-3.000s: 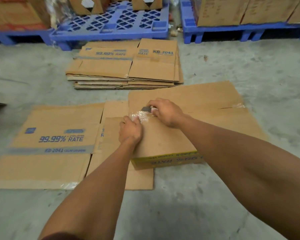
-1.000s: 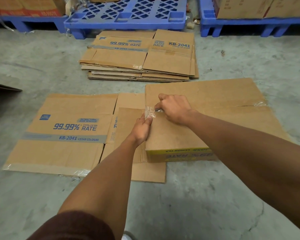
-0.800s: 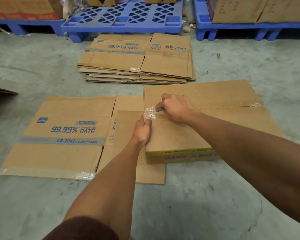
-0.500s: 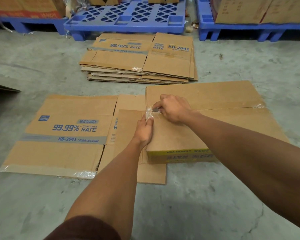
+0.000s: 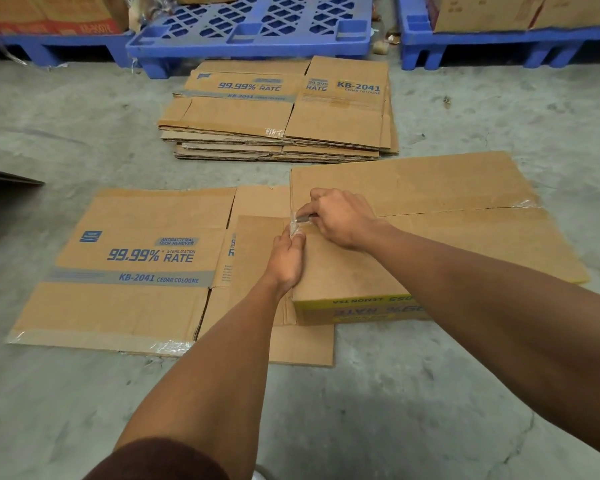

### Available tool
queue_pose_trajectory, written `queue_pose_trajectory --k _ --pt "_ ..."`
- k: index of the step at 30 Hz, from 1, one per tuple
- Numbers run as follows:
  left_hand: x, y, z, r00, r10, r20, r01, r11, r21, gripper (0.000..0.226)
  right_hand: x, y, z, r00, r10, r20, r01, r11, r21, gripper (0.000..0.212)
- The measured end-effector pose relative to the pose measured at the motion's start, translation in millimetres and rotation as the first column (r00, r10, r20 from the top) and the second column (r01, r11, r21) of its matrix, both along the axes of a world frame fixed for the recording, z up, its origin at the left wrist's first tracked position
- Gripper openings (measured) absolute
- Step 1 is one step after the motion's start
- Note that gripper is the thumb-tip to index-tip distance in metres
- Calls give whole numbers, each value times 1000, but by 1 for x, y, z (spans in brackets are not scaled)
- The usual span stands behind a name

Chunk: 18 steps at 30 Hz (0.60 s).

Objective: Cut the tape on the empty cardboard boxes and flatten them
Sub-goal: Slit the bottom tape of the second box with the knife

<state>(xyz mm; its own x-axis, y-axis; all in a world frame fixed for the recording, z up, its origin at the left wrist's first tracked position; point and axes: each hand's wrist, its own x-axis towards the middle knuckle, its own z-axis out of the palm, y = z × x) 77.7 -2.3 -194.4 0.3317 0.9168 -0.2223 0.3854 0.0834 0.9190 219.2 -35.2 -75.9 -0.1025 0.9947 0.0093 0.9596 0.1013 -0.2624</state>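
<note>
A low brown cardboard box (image 5: 430,244) with a yellow printed side lies on the concrete floor. Clear tape runs along its centre seam, with a loose crumpled end (image 5: 296,227) at the box's left edge. My left hand (image 5: 286,259) pinches that crumpled tape at the left corner. My right hand (image 5: 340,218) is closed on a small grey cutter (image 5: 305,218), its tip at the tape on the seam's left end. A strip of tape (image 5: 527,204) remains at the seam's right end.
A flattened "99.99% RATE" box (image 5: 136,265) lies to the left, partly under the taped box. A stack of flattened boxes (image 5: 281,112) sits behind. Blue plastic pallets (image 5: 253,26) with cartons line the back. A dark board edge (image 5: 0,178) shows at far left.
Both hands have stayed at the box's left seam end over the last second. The crumpled tape end has been gathered smaller between my left fingers. The view shifted slightly.
</note>
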Motion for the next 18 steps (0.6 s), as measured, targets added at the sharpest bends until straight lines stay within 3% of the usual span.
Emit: queue_pose_trajectory --k 18 --pt "-2 9 -3 998 -51 -30 49 996 -75 64 13 -14 10 925 28 378 -37 999 15 35"
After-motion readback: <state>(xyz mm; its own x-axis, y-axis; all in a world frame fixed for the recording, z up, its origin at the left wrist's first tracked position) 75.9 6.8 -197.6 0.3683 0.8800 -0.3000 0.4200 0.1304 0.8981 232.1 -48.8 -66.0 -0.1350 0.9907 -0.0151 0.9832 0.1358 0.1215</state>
